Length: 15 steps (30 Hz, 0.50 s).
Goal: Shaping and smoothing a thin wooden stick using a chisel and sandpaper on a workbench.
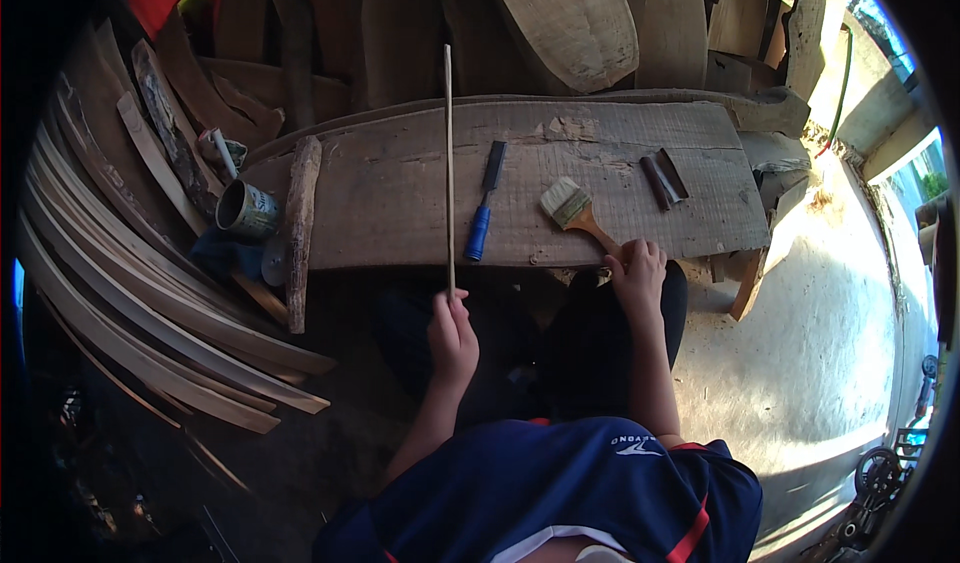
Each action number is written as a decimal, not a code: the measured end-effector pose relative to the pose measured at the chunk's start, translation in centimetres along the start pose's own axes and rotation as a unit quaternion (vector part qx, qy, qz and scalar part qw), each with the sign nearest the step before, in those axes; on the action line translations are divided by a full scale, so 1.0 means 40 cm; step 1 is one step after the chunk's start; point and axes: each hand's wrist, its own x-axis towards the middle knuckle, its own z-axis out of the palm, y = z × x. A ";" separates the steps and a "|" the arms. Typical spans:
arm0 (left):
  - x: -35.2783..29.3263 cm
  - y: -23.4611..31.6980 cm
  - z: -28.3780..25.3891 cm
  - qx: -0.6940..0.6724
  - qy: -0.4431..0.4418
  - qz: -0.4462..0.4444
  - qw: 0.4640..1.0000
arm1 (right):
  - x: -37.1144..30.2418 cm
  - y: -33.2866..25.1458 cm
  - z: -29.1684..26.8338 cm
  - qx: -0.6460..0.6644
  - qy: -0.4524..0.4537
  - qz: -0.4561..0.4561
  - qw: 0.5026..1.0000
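My left hand [453, 338] is closed around the lower end of a thin wooden stick [449, 163], which points away from me over the wooden bench [375, 188]. At the bench's front edge, my right hand [640, 275] has its fingers curled at the handle end of a flat paintbrush [570, 208]. The brush's pale bristles lie on the bench, pointing to the far left. Between the stick and the brush lies a chisel [484, 208] with a blue handle and dark blade. A folded brown sheet [664, 180], resembling sandpaper, rests farther right.
A rough wood strip [303, 228] lies across the bench's left end, beside a metal can [247, 211]. Long curved wooden slats [180, 308] are piled at left. Large boards [575, 23] lean behind the bench. Sunlit concrete floor [800, 363] stretches right, with machinery [878, 475] at its edge.
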 end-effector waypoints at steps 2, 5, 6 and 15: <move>0.043 -0.012 0.016 0.023 0.021 -0.002 1.000 | -0.011 -0.005 -0.004 -0.008 0.005 -0.023 1.000; 0.131 0.007 0.040 0.191 0.011 -0.014 0.981 | -0.024 -0.031 -0.017 0.183 -0.003 -0.005 0.983; 0.149 -0.007 0.052 0.190 0.014 -0.013 0.982 | -0.028 -0.036 -0.013 0.233 0.007 -0.011 0.972; 0.188 -0.092 0.067 0.134 0.008 -0.032 0.990 | 0.050 -0.155 -0.029 0.563 0.051 0.006 0.825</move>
